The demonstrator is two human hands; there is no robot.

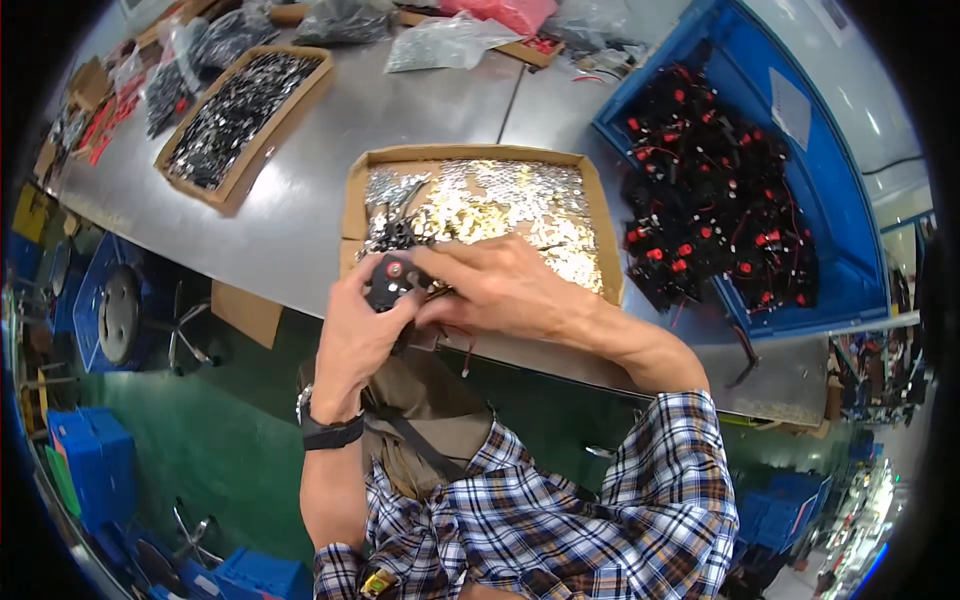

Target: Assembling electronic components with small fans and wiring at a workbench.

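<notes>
Over the near edge of the metal table, my left hand (352, 328) is closed around a black plastic housing (382, 290) with a round red spot on its face. My right hand (495, 283) comes across from the right, its fingers curled at the right side of the same housing; what its fingertips pinch is hidden. A thin wire with a small white connector (465, 372) dangles below the hands. Just beyond them lies a shallow cardboard tray (480, 153) of small shiny metal pieces, with a cluster of black parts (395, 235) at its near left.
At the right stands a blue bin (845, 235) heaped with black housings with red parts and wires. A second cardboard tray (228, 200) of dark small pieces is at the left. Plastic bags (450, 42) line the back. A stool (120, 312) stands on the floor.
</notes>
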